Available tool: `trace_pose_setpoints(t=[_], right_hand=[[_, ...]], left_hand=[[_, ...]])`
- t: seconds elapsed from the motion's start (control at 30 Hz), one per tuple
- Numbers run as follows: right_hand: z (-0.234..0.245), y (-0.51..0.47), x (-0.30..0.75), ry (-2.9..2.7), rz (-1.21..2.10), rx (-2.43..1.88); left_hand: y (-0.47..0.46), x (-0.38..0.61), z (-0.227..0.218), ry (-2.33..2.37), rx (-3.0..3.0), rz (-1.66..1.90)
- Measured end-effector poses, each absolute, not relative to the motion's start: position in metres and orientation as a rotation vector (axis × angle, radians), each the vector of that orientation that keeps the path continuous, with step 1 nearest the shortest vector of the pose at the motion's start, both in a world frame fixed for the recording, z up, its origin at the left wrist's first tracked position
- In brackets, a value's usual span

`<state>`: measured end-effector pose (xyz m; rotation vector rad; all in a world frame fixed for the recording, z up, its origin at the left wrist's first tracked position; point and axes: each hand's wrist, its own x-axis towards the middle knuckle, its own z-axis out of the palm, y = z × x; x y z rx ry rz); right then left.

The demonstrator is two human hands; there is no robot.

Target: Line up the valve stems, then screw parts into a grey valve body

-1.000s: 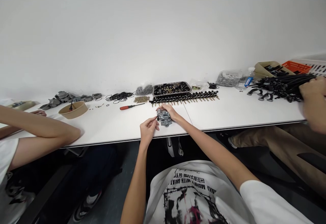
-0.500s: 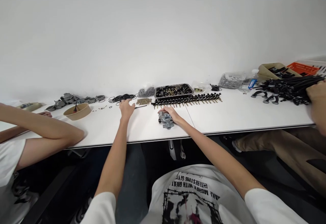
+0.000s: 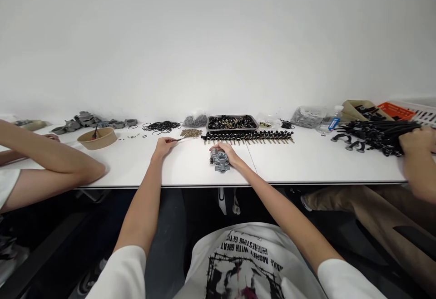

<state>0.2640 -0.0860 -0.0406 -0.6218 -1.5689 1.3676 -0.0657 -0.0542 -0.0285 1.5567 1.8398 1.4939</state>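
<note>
A small grey cast metal part [image 3: 220, 160] stands on the white table [image 3: 190, 167] near its front edge. My right hand [image 3: 227, 151] is wrapped round its far side and holds it in place. Farther left, my left hand [image 3: 164, 145] is closed on the red-handled screwdriver [image 3: 180, 139]; only the metal shaft shows past my fingers. Behind both hands lie a row of black bolts with brass tips [image 3: 248, 135], a small pile of brass pieces [image 3: 190, 133] and a metal tray of black and brass parts [image 3: 231, 121].
Loose black rings [image 3: 161, 127], grey castings [image 3: 85, 120] and a brown paper bowl [image 3: 97, 138] sit at the left. One co-worker's arm [image 3: 51, 158] rests there. At the right another person's hand [image 3: 413, 142] touches a bundle of black parts [image 3: 378, 129], beside a water bottle [image 3: 329, 117].
My left hand left the metal part, reached out to the left and closed on the screwdriver. My right hand stayed on the part, which now rests on the table.
</note>
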Motion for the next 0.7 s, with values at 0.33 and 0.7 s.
trace_pose_setpoints(t=[0.33,0.7], right_hand=[[-0.035,-0.092,0.265,-1.56,1.377,-0.666],[-0.033,-0.097,0.266,-1.565,1.387,-0.685]], left_hand=[[-0.052,-0.059,-0.023,1.22,1.085,1.834],[-0.053,-0.065,-0.018,1.018,0.779,2.059]])
